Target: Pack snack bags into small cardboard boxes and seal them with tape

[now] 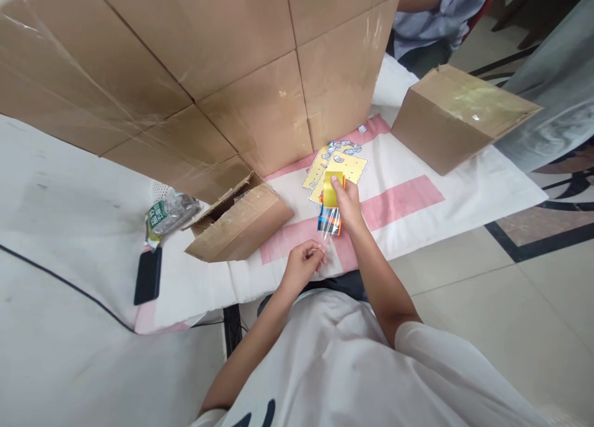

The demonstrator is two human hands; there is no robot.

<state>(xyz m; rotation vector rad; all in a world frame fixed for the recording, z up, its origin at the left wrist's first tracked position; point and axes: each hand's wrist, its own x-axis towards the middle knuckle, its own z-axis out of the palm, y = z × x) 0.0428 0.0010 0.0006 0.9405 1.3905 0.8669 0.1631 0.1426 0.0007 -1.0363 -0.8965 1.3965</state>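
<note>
My right hand [347, 203] is closed around a yellow roll of clear tape [330, 190] with an orange edge, thumb pressed on its face. From the roll a shiny clear strip [329, 223] runs down to my left hand [307, 260], whose fingers pinch its end. Behind the strip, a small blue, black and orange packet [322, 224] lies on the cloth, partly hidden. Just beyond my right hand are yellow wavy-edged sheets [348, 164], overlapping, with several small grey-white cut-out pieces [343, 147] on and around them.
Taped cardboard [250, 105] stands as a tall wall behind the sheets. An opened carton [245, 226] sits to the left, another box [450, 120] to the right. A phone [148, 276] and a plastic packet [167, 213] lie far left. Another person's sleeve [457, 9] shows at top right.
</note>
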